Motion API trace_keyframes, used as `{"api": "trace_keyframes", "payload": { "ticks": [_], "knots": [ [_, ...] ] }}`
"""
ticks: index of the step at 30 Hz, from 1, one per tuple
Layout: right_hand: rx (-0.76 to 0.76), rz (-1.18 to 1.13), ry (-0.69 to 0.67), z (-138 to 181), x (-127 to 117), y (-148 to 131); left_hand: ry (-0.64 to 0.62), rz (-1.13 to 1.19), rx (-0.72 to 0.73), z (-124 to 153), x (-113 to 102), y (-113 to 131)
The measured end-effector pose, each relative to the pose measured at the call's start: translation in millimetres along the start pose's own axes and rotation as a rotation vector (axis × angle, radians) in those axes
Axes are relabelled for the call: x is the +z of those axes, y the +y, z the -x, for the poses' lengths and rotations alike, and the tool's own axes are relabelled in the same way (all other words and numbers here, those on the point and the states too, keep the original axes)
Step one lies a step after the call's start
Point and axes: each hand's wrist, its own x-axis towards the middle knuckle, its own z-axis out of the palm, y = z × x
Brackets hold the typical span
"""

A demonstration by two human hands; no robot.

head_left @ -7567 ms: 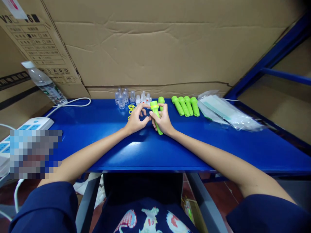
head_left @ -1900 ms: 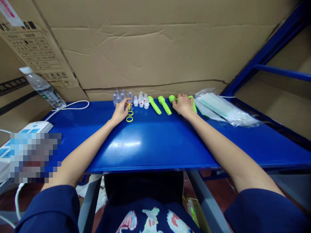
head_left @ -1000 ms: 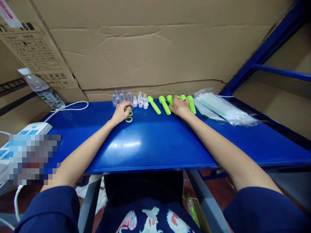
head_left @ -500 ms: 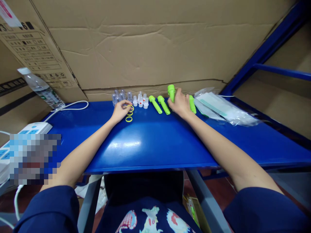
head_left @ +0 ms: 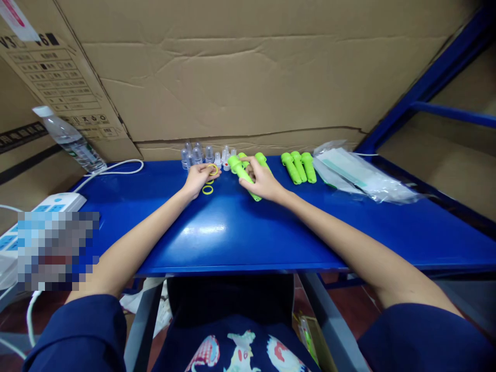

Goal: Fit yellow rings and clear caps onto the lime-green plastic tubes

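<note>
Between the thumb and fingers of my left hand (head_left: 197, 180) is a thin yellow ring (head_left: 213, 169). Below it another yellow ring (head_left: 207, 190) lies on the blue table, and a further one is partly covered by the fingers. My right hand (head_left: 261, 180) is wrapped round a lime-green flashlight body (head_left: 245, 178), tilted with its wide head toward my left hand. Behind that hand, two more green bodies are partly hidden. Clear domed caps (head_left: 197, 154) and small white plugs (head_left: 226, 161), one with a red dot, stand beyond my left hand.
Three green flashlight bodies (head_left: 297, 168) lie side by side to the right, beside clear plastic bags (head_left: 360, 173). On the left are a water bottle (head_left: 73, 139), a white cable and a power strip (head_left: 58, 201). Cardboard (head_left: 248, 77) walls the table's back; a blue frame bar rises at right.
My right hand has moved left, carrying the green flashlight body close to my left hand. My left hand has lifted the yellow ring slightly and turned it.
</note>
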Motion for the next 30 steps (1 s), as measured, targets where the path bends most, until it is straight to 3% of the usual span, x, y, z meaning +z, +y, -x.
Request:
{"api": "trace_keyframes", "payload": {
  "ticks": [3, 7, 23, 30],
  "knots": [
    [-0.038, -0.160, -0.136, 6, 10, -15, 0.002, -0.046, 0.012, 4, 4, -2],
    [-0.034, -0.255, -0.196, 11, 15, -22, -0.031, -0.129, 0.031, 6, 6, -6],
    [0.033, -0.314, -0.042, 10, 23, -10, -0.169, -0.174, 0.266, 12, 9, -8],
    [0.003, -0.357, -0.078, 10, 20, -13, -0.085, -0.215, 0.253, 11, 7, -7]
  ]
}}
